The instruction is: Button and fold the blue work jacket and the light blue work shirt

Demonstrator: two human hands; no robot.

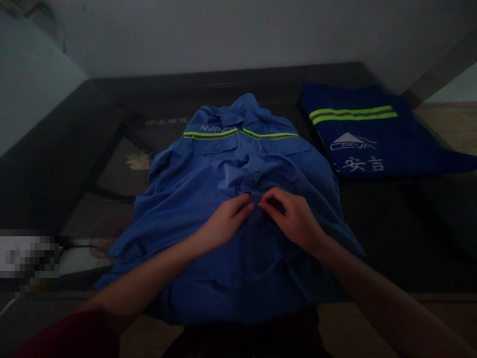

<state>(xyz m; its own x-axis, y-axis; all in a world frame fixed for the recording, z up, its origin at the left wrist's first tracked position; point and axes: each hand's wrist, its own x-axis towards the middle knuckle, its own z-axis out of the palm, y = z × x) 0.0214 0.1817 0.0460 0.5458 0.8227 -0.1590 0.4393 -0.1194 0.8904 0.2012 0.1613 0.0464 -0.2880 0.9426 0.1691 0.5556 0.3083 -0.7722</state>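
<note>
A blue work shirt (pixel 194 214) lies front side up on the dark table, its collar pointing away from me. Yellow-green reflective stripes cross its chest above two flap pockets. My left hand (pixel 233 211) pinches the front placket about halfway down. Close beside it, thumb and forefinger of my right hand (pixel 292 214) pinch the same placket, the fingertips of both hands nearly touching. A button (pixel 256 177) shows on the placket just above my hands. Whatever small part sits between my fingertips is hidden.
To the right lies a folded dark blue garment (pixel 372 129) with a reflective stripe and white lettering. The dark glossy table (pixel 391 238) reaches back to a grey wall (pixel 253 35). At the left edge, part of the view is pixelated.
</note>
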